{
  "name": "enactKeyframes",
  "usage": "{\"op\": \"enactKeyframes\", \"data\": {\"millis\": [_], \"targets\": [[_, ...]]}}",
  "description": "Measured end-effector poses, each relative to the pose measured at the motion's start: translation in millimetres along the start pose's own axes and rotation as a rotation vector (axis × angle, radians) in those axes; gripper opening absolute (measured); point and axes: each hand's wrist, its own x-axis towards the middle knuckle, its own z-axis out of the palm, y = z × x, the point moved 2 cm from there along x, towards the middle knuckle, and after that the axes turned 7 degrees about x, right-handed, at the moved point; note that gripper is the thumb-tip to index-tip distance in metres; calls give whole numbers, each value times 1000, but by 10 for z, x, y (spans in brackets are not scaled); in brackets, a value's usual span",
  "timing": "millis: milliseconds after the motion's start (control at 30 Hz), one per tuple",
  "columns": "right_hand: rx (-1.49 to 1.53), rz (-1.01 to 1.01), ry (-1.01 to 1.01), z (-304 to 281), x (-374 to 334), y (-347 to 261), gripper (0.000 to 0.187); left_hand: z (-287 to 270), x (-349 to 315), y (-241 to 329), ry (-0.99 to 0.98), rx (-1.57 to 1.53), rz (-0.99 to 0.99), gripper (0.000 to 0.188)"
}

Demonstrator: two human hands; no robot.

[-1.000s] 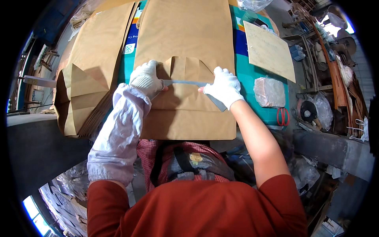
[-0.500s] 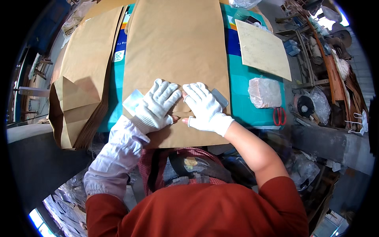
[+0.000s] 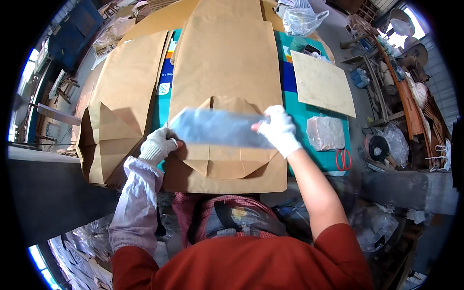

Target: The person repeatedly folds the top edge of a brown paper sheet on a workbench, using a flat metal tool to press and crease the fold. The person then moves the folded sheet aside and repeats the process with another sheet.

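A brown paper bag [image 3: 227, 63] lies before me on the bench, its near end folded open into a pointed flap [image 3: 227, 169]. Across that end is a flat, shiny grey metal plate [image 3: 220, 128], blurred by motion. My right hand [image 3: 279, 129], in a white glove, grips the plate's right end between thumb and fingers. Beside the bag's left edge is my gloved left hand [image 3: 161, 144], its fingers curled and the thumb against the paper; the plate's left corner is just above it. The fold under the plate is partly hidden.
To the left, a stack of brown paper bags [image 3: 128, 72] has one folded end standing up. A pale board [image 3: 323, 82], a plastic-wrapped block [image 3: 326, 133] and red-handled scissors [image 3: 343, 160] lie on the right. Plastic bags [image 3: 302, 20] sit at the far right.
Both hands were pressing flat on the folded end, with the plate's ends sticking out beneath. They have moved apart, the flap is opened out, and the plate shows in my right hand.
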Motion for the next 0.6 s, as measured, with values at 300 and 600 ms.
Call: {"op": "enactKeyframes", "data": {"millis": [300,600], "targets": [[-149,-39,-29,82,-436,-9,49,-36,-113,-276,86,-419,16,12],[346,-321,-92,315,-638,-480,72,-1104,-649,-265,865,-189,443,25]]}}
